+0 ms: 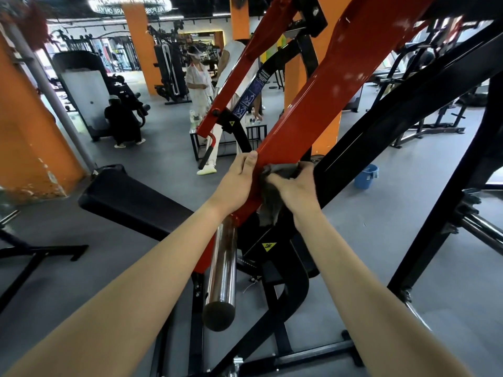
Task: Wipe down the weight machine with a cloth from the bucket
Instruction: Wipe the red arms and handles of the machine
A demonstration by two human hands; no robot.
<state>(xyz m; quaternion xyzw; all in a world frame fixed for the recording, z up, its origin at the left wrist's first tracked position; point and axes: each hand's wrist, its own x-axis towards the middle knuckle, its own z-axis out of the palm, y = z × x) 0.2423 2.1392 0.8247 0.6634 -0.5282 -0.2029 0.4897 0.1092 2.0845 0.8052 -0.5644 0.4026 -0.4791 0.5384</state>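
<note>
A red lever arm [304, 104] of the weight machine slants up from the centre towards the top right. My left hand [239, 183] grips its lower part, fingers curled round the left edge. My right hand [296, 186] holds a dark grey cloth [272, 197] pressed against the arm's right side; the cloth hangs down below my fingers. A chrome weight peg [221, 270] sticks out under the arm towards me. The blue bucket [366, 176] stands on the floor at the right, behind a black frame beam [408, 110].
A black padded bench [128, 197] lies to the left. A second red arm [245, 66] rises behind. Black frame tubes cross at the right and below. Orange pillars, other machines and three people stand farther back on the grey floor.
</note>
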